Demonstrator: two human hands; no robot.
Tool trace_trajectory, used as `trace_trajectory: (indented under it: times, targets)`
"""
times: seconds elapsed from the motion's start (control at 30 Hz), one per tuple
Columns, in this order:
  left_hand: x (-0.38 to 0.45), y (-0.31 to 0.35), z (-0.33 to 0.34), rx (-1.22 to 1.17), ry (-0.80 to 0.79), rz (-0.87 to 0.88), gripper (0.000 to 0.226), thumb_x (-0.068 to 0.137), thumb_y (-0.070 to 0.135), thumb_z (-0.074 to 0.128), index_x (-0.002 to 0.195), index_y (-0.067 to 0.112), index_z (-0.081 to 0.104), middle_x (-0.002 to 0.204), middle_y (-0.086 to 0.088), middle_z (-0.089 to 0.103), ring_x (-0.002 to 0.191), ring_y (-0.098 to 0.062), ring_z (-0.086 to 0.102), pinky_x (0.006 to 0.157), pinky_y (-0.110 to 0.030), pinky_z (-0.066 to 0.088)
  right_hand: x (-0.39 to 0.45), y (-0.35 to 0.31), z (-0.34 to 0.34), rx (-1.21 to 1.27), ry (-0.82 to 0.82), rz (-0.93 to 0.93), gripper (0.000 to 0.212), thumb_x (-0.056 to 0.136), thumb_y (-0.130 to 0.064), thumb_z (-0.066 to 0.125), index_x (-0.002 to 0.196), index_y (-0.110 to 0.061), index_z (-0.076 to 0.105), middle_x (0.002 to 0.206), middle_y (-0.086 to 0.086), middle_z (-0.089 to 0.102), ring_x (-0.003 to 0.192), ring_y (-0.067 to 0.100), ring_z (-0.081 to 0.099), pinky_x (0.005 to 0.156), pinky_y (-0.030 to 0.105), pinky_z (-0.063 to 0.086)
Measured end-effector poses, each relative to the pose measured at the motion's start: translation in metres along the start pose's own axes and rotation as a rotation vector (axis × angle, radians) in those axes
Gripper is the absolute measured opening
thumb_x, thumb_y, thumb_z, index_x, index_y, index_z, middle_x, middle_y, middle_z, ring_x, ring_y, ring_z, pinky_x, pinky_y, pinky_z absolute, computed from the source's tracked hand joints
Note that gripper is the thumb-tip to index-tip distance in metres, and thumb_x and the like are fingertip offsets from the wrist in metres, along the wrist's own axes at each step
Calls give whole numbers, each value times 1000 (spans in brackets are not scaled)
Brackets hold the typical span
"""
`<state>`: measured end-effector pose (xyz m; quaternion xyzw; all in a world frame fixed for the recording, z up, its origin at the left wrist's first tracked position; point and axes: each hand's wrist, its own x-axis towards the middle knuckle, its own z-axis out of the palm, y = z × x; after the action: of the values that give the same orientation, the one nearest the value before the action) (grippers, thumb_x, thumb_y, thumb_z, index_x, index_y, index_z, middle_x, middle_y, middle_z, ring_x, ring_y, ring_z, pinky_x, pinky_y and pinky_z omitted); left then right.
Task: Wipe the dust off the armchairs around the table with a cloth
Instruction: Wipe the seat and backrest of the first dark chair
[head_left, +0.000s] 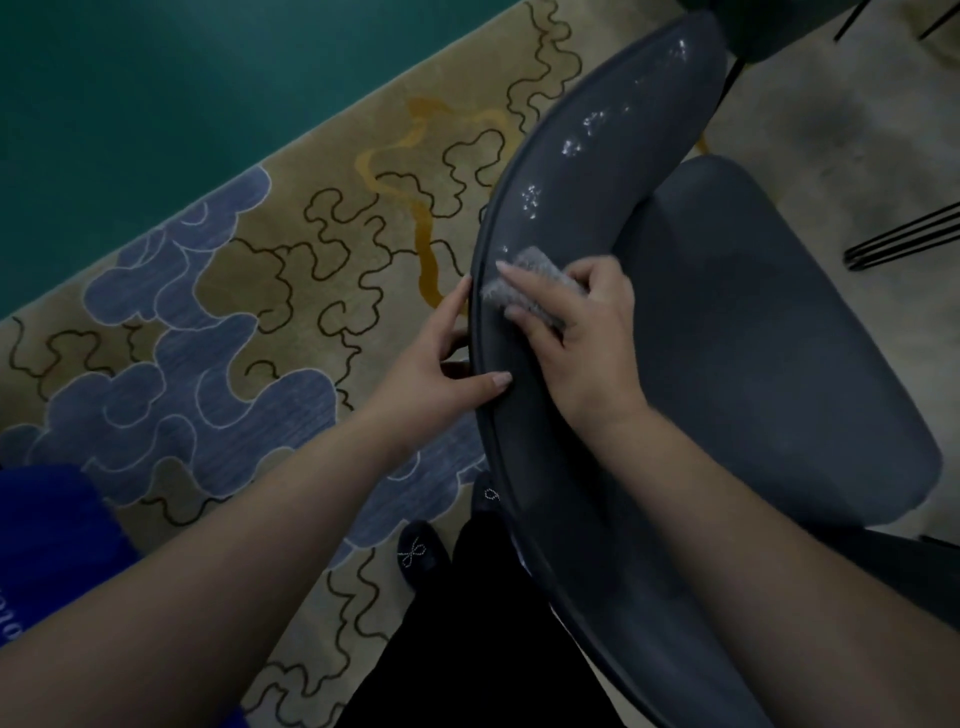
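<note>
R hand (582, 332): fingers straight, pressing grey cloth (535, 283) on armchair (597, 171) backrest; L hand (441, 374): fingers curled, gripping backrest rim; patterned rug (260, 249) beneath.

Head view, steeply downward, close.
</note>
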<state>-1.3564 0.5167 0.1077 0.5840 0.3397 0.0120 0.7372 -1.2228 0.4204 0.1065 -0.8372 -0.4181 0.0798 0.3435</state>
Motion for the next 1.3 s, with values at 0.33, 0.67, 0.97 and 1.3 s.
trace_trajectory:
  times: [0.33, 0.67, 0.97, 1.3]
  targets:
    - [13, 8, -3, 38, -2, -5, 94, 82, 7, 71, 148, 47, 16, 127, 14, 52, 105, -7, 64, 87, -32, 54, 11, 14, 5, 165, 75, 121, 36, 88, -19, 67, 122, -30, 63, 101, 5, 38, 98, 28, 47, 96, 31, 43]
    - [28, 18, -3, 89, 31, -38, 92, 83, 9, 71, 147, 48, 17, 124, 12, 56, 101, -8, 66, 87, -33, 54, -3, 22, 4, 184, 124, 190, 40, 87, -14, 68, 125, -24, 62, 101, 6, 37, 94, 21, 47, 94, 21, 40]
    - [28, 23, -2, 122, 25, -49, 93, 82, 10, 72, 145, 52, 18, 126, 12, 55, 106, -8, 64, 93, -38, 52, -50, 36, -5, 290, 81, 276, 47, 87, -16, 68, 129, -32, 54, 101, 4, 40, 90, -4, 44, 91, 4, 34]
    - [29, 21, -4, 102, 10, -42, 92, 83, 9, 71, 146, 51, 18, 130, 8, 54, 109, -10, 62, 87, -30, 54, -8, 42, 2, 348, 140, 481, 42, 90, -18, 64, 130, -28, 56, 100, 4, 41, 82, 3, 47, 83, -3, 31]
